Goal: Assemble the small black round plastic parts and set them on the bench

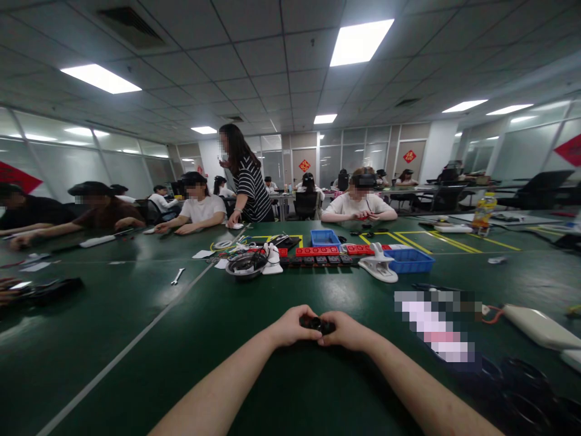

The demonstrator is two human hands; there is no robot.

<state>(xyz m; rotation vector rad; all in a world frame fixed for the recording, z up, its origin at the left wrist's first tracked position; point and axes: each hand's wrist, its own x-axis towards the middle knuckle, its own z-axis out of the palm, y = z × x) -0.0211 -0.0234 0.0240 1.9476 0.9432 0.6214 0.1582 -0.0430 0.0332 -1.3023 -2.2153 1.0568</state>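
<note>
A small black part (316,324) with a round opening on top is held between both hands, just above the green table (218,321). My left hand (294,327) grips it from the left, thumb along its near side. From the right, my right hand (341,330) closes on the same part. The fingertips of both hands nearly meet in front of it. The part's underside and far side are hidden by the fingers.
Ahead lie a metal bowl of cables (245,265), white clamps (379,264), red blocks (318,251) and blue trays (411,260). A wrench (178,277) lies left. Dark round parts (526,387) and a white device (540,326) are at right. People sit around the table; one person (247,175) stands.
</note>
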